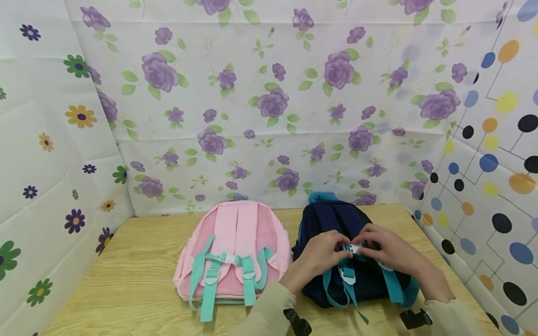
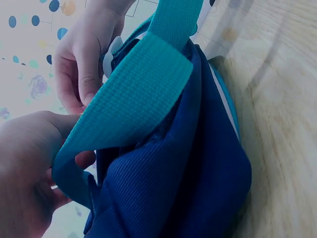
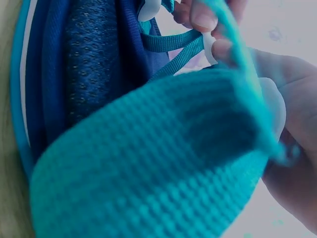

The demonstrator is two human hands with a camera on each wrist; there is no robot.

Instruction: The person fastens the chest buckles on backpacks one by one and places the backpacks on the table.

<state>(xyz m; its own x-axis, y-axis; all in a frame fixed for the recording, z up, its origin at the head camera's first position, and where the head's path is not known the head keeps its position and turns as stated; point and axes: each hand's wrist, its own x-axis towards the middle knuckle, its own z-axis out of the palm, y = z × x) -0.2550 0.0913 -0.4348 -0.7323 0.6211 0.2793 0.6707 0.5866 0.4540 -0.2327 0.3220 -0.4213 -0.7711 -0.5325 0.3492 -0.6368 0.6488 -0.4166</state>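
A navy backpack (image 1: 342,213) with teal straps lies on the table, its shoulder straps facing up. Across those straps, a white chest buckle (image 1: 353,248) sits between both hands. My left hand (image 1: 321,252) pinches its left side with thumb and fingers, and my right hand (image 1: 388,248) pinches the right side. In the right wrist view, fingertips touch the white buckle piece (image 3: 208,47), while a wide teal strap (image 3: 148,163) covers much of the scene. Another teal strap (image 2: 133,94) partly hides the fingers in the left wrist view. Whether the buckle halves are joined, I cannot tell.
Left of the navy bag, a pink backpack (image 1: 227,219) lies with its straps up, its white chest buckle (image 1: 230,259) spanning them. Both rest on a wooden table (image 1: 126,270). Patterned cloth walls (image 1: 252,116) stand behind and at both sides.
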